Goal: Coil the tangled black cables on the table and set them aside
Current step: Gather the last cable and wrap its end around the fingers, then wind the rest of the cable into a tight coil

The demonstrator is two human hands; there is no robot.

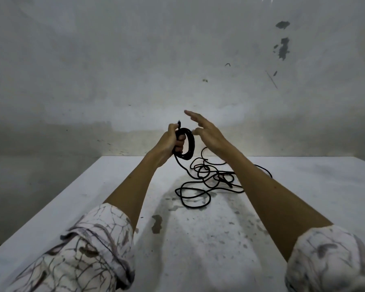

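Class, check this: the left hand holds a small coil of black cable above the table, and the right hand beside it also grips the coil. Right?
Not quite. In the head view the left hand does hold the coil, but the right hand is open beside it, fingers straight, with no grip on it.

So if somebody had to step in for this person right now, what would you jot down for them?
Left hand: grips a small coil of black cable, raised above the table.
Right hand: open, fingers straight, beside the coil, holding nothing.
Done: a few loops wound.
Left: a strand runs from the coil down to the loose tangle on the table; wind that in, then set the coil aside.
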